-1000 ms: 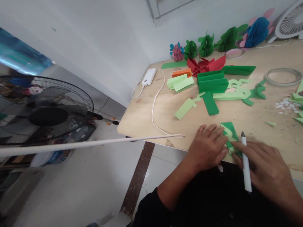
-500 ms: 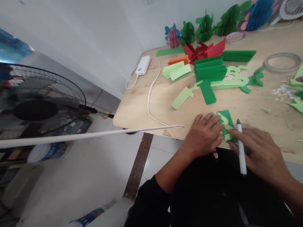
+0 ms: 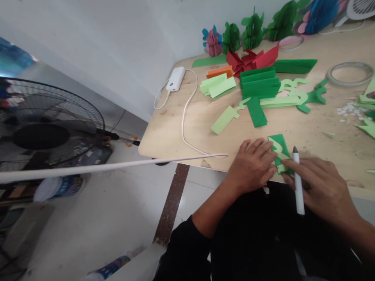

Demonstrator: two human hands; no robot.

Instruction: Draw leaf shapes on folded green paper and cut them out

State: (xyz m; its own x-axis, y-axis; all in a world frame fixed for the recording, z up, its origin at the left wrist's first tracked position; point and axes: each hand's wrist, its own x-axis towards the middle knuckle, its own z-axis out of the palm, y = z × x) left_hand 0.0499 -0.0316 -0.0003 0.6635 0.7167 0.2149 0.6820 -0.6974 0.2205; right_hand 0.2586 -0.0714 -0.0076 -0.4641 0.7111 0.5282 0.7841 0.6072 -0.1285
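Observation:
Near the table's front edge lies a dark green folded paper (image 3: pixel 283 141), with a light green cut-out (image 3: pixel 276 147) on top of it. My left hand (image 3: pixel 253 166) rests flat with its fingertips on the left side of both papers. From the right, my right hand (image 3: pixel 320 183) holds a white pen (image 3: pixel 298 187), its dark tip pointing away from me. The index finger of that hand presses on the lower part of the cut-out. Just beyond are another light green cut-out (image 3: pixel 225 120) and a dark green strip (image 3: pixel 256 112).
Behind lie stacked green strips (image 3: pixel 260 86), red folded paper (image 3: pixel 252 61) and a tape roll (image 3: pixel 350 74). Paper figures (image 3: pixel 253 33) stand along the wall. A white cable (image 3: pixel 183 121) runs from a power bank (image 3: pixel 177 79) over the front edge. A fan (image 3: pixel 47 125) stands left.
The view has shifted very slightly. Both hands, the pen and the papers under them keep the same places relative to each other.

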